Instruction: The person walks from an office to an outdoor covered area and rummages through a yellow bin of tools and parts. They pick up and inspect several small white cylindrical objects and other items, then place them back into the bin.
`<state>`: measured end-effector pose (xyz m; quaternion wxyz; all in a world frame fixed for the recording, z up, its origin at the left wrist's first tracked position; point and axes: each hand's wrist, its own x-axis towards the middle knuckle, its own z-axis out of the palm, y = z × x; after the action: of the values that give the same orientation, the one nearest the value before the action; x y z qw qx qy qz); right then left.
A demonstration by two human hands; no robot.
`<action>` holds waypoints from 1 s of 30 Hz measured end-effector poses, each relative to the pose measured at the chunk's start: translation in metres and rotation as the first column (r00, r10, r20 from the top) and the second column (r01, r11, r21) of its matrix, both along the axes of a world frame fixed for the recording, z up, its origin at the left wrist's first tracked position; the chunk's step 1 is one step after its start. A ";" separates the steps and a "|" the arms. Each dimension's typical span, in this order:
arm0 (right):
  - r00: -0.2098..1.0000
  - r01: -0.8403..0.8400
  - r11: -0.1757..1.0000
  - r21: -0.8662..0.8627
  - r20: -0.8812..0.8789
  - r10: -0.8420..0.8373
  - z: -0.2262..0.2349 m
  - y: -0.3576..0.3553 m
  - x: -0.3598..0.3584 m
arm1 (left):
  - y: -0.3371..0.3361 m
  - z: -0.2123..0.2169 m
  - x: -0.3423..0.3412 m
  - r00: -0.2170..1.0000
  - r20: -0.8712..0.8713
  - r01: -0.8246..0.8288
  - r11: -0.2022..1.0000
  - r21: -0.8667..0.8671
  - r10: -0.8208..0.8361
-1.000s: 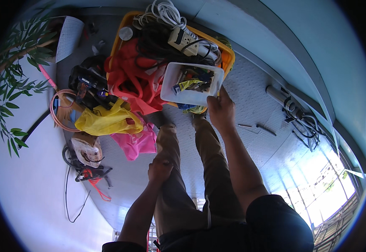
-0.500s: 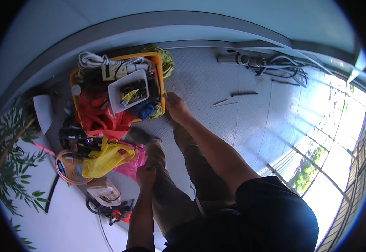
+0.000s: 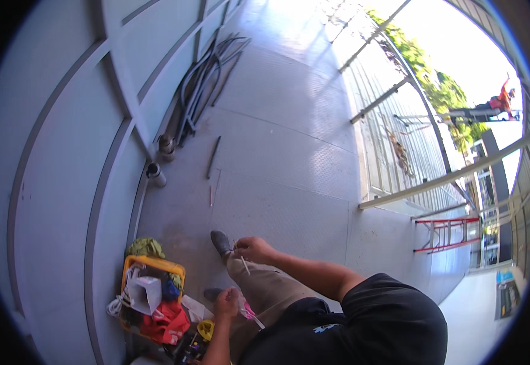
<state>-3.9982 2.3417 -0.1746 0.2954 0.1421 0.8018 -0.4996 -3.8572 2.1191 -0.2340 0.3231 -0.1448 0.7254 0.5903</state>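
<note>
done: slim pale stick-like piece [image 3: 245, 266] in right hand [image 3: 254, 250], fingers seemingly closed round it; white open-topped plastic box [image 3: 145, 294] set inside yellow rectangular plastic bin [image 3: 161, 264]. left: cannot tell. left hand [image 3: 227, 302] apart from right, its grip unclear. room ahead: grey metal floor [image 3: 277, 146] between pale panelled wall [image 3: 58, 121] and metal railing [image 3: 447, 181]; thin dark rod [image 3: 214, 157] lies there.

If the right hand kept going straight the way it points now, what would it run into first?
In the picture, the right hand lines up first with the dark shoe on the right foot. Depth is unclear; it may well pass above the shoe without touching.
</note>
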 end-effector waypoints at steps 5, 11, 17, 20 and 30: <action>0.988 0.140 0.990 -0.035 -0.054 -0.141 0.066 0.062 0.078 | 0.077 0.059 -0.034 0.951 -0.090 0.308 0.911 0.274 -0.294; 0.905 0.420 0.894 -0.157 -0.006 -0.426 0.086 0.178 0.109 | 0.205 0.082 -0.082 0.743 -0.090 0.664 0.715 0.219 -0.663; 0.902 0.431 0.892 -0.136 0.036 -0.430 0.107 0.341 0.114 | 0.347 0.115 -0.148 0.292 -0.240 0.909 0.347 -0.232 -0.926; 0.920 0.392 0.915 -0.093 0.067 -0.387 0.122 0.395 0.121 | 0.398 0.133 -0.167 0.308 -0.278 0.904 0.371 -0.212 -0.910; 0.945 0.321 0.868 -0.378 0.181 -0.271 0.082 0.465 0.110 | 0.504 0.096 -0.262 0.326 -0.311 0.940 0.341 0.009 -0.893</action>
<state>-3.8881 2.8072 -0.0923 0.2866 0.2299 0.6309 -0.6833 -4.1197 2.6228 -0.1381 0.5176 0.3988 0.6542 0.3810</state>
